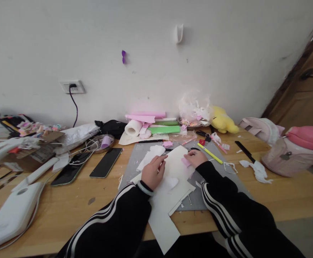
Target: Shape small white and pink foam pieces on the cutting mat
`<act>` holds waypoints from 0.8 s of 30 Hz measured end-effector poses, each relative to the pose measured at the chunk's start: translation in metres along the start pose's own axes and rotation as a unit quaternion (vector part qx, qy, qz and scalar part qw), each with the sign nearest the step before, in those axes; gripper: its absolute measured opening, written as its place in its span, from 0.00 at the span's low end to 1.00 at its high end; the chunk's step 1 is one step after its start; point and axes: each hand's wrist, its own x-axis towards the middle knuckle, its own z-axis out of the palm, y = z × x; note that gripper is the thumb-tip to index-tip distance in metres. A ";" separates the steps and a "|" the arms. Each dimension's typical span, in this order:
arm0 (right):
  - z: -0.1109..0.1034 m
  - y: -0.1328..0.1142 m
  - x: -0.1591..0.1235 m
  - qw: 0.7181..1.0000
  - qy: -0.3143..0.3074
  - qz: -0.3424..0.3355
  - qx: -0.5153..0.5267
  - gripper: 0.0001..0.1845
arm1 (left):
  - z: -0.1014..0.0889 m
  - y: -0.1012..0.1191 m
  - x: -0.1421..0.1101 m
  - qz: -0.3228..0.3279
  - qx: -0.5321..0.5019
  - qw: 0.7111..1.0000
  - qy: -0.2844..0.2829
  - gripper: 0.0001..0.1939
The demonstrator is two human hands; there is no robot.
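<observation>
A large cut sheet of white paper (176,195) lies on the grey cutting mat (190,206) and hangs over the table's front edge. My left hand (153,172) is over the sheet's left side, fingers loosely bent and partly apart, with nothing visible in them. At the sheet's right side, my right hand (196,158) is closed, thumb and fingers pinching a small pink paper piece (185,162). Between the hands a small white paper scrap (172,183) rests on the sheet. Another torn white paper (152,156) lies behind my left hand.
Two phones (106,163) and a white power bank (14,215) with cables are on the left. Paper rolls (133,128), a green roll (164,129) and a yellow plush toy (223,120) line the wall. A yellow pen (210,153), black knife (244,151) and pink bag (288,154) are right.
</observation>
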 end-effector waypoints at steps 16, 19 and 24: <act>0.011 0.004 -0.005 0.991 -0.087 -0.054 -0.082 0.03 | 0.002 -0.001 0.003 -0.002 -0.021 0.999 -0.026 0.11; 0.013 -0.001 -0.009 0.993 -0.101 -0.056 -0.008 0.04 | 0.002 -0.003 0.004 0.016 -0.004 0.999 -0.035 0.10; 0.023 -0.004 -0.015 0.969 -0.174 -0.100 0.143 0.07 | 0.006 -0.006 0.003 0.030 -0.014 0.998 -0.055 0.14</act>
